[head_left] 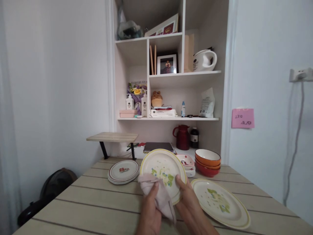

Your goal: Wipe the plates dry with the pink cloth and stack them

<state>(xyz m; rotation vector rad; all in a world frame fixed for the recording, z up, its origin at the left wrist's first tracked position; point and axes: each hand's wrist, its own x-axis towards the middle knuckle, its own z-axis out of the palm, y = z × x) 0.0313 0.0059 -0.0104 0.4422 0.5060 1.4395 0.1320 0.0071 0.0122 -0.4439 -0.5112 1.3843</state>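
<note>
Tilted up over the table is a round cream plate (160,163) with a yellow rim and a green-and-blue leaf pattern. My right hand (187,195) grips its lower right edge, thumb on the face and fingers behind. A greyish-pink cloth (162,199) is pinched in my left hand (151,207), its thumb pressing the cloth against the plate's lower left part. The cloth's end hangs below the rim. Beside my right hand, a large oval plate (221,202) with a similar leaf pattern lies on the slatted table (97,205).
A stack of plates (123,171) sits left of the held plate. Behind it on the right are small pink-rimmed dishes (186,161) and stacked orange and red bowls (207,160). A small raised shelf (112,137), a laptop (158,147) and a red jug (182,137) stand farther back.
</note>
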